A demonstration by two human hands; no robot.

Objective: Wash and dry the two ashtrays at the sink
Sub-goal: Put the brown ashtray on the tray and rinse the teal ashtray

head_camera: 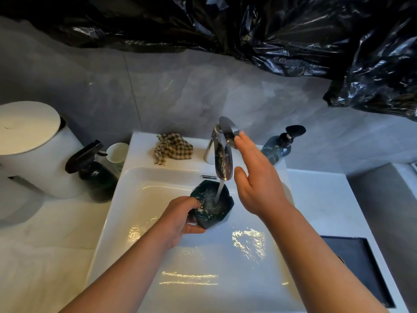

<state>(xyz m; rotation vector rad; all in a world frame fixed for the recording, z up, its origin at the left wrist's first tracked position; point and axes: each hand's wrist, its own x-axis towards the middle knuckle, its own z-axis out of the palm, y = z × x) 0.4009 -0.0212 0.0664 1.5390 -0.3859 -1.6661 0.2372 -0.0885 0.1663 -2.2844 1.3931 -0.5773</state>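
A dark green hexagonal ashtray (215, 211) is held over the white sink (126, 199), under the running stream from the chrome tap (223, 161). Water splashes inside it. My left hand (180, 219) grips its left side, fingers over the rim and thumb below. My right hand (255, 177) is raised to the right of the spout with straight fingers, its fingertips at the tap lever (229, 126). I see only one ashtray.
A checked cloth (172, 149) lies on the sink's back ledge. A dark spray bottle (94, 170), a white cup (117, 152) and a white bin (33, 145) stand left. A blue pump bottle (279, 145) stands right of the tap. Black plastic sheeting (270, 30) hangs above.
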